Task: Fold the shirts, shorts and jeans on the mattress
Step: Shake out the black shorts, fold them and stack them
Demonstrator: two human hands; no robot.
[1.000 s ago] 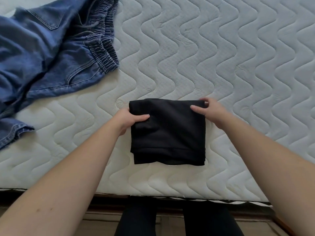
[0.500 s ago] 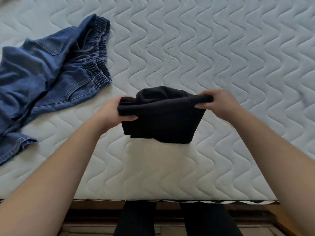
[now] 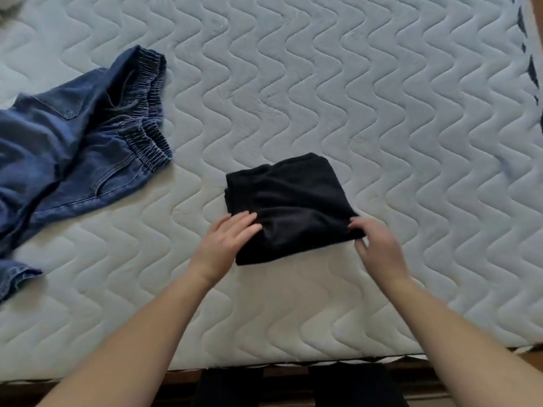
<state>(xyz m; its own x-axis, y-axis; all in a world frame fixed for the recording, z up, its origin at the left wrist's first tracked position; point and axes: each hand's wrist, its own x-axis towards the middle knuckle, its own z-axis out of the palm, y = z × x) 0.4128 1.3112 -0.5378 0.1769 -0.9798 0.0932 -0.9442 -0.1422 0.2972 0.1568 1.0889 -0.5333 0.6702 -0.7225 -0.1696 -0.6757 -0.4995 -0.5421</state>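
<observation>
Both hands sat at near edge of folded black garment (image 3: 289, 207): left hand (image 3: 226, 239) flat w/ straight fingers on its corner, right hand (image 3: 374, 245) loosely spread, touching right corner. Garment lay mid-mattress (image 3: 382, 113), soft, light; probably best gripped at folded edges. Unfolded jeans (image 3: 73, 148) lay left of it.
</observation>
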